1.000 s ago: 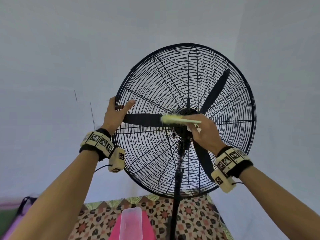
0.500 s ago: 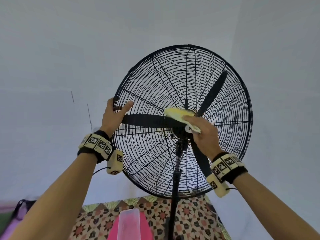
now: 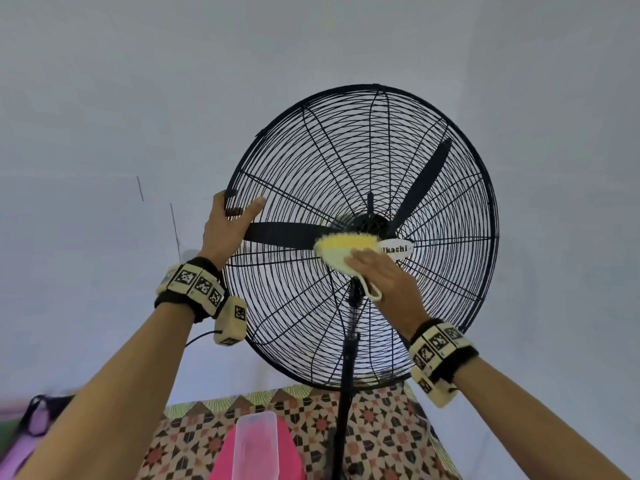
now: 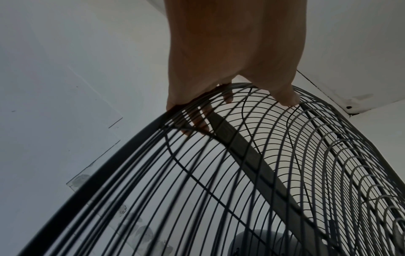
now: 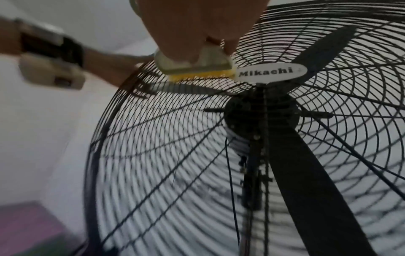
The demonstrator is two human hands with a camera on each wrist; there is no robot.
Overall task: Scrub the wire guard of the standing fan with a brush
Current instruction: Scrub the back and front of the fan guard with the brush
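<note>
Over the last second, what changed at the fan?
The right hand turned the brush from edge-on to bristles against the wire guard and slid it slightly left and down, uncovering the brand badge. The left hand kept gripping the guard's left rim; the blades did not turn.

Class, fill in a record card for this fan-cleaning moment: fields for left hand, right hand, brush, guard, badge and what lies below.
left hand: grips the guard's rim, fingers curled round it, thumb on the front wires
right hand: holds the brush
brush: yellow bristles pressed on the guard's wires, just left of the badge
guard: black wire, round; three blades show behind it
badge: white oval at the hub, reads Mikachi
below: patterned cloth; clear box on something pink
</note>
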